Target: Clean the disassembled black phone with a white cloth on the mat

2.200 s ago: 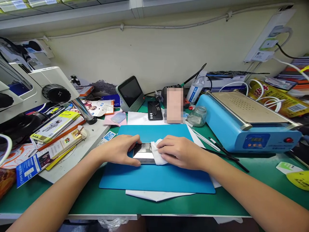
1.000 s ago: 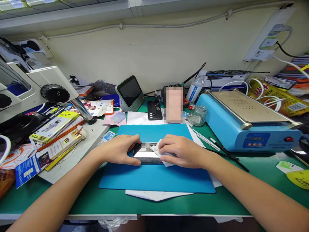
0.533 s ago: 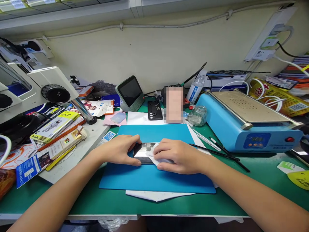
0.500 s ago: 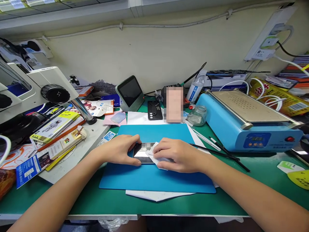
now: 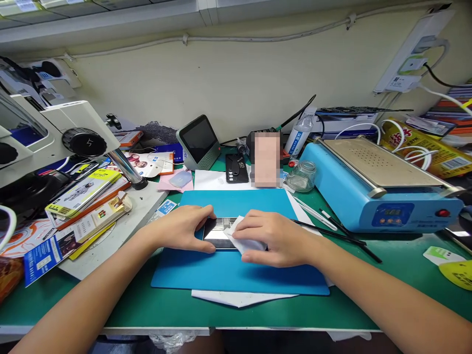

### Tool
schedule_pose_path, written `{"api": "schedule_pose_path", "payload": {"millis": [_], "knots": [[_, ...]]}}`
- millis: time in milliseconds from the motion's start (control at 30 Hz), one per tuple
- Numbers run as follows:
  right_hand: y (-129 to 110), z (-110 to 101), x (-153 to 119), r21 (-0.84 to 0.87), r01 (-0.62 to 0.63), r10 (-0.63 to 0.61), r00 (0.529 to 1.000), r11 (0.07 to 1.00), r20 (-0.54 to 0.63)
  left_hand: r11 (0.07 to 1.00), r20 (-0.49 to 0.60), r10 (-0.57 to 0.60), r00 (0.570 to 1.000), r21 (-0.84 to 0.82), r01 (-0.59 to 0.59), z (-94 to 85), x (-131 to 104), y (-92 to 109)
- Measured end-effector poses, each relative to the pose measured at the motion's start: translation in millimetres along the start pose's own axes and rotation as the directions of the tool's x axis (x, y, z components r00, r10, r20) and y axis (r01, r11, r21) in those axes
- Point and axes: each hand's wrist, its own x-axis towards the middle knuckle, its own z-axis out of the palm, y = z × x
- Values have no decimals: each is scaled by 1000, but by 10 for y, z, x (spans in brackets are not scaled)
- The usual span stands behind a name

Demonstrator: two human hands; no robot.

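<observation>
"What's nearest?"

"The green table [image 5: 158,310], then a blue mat [image 5: 206,274] with a flat, glossy panel [image 5: 217,238] lying on it, perhaps a phone screen."

"And the 2 hands?"

"The left hand [image 5: 185,229] grips the panel's left end, thumb at the near edge, a finger at the far edge. The right hand [image 5: 276,239] pinches a crumpled white tissue [image 5: 248,244] over the right part; that end is hidden."

"How would the panel handle?"

"Light and stiff, I'd judge, slippery on its face and fragile if bent. Best to hold it by the 2 long edges and go easy on the middle. The tissue should be soft and give readily."

"Farther off?"

"A black phone [image 5: 233,167] beyond the mat, a glass jar [image 5: 303,177] to its right, and a small display [image 5: 199,141] to its left, near the wall [image 5: 147,83]."
</observation>
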Motion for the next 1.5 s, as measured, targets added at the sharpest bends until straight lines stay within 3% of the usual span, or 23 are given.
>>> {"api": "schedule_pose_path", "payload": {"millis": [267,667,800,967,1133,1267,1433,1500], "knots": [[-1,-18,3,-31,-13,14,1000,999,3,1000,5,-10,1000,8,10,-19,3,19],[-30,-41,5,60,8,-11,999,998,48,1000,0,-13,1000,-5,13,-5,0,-1],[0,-30,-3,27,-35,35,999,999,17,1000,3,-14,1000,-9,14,-6,1,0],[-6,-13,7,32,23,-24,999,999,33,1000,9,-16,1000,-12,16,-16,3,9],[-10,-31,-15,-16,-53,53,999,998,-6,1000,11,-22,1000,-17,22,-18,5,17],[-15,-14,-3,12,26,-26,999,1000,29,1000,6,-17,1000,-12,17,-14,2,14],[9,-16,-6,-60,-24,24,1000,998,6,1000,6,-11,1000,-5,11,-6,2,1],[7,-1,-7,-81,10,-10,1000,997,7,1000,4,-10,1000,-2,10,-6,5,1]]}}
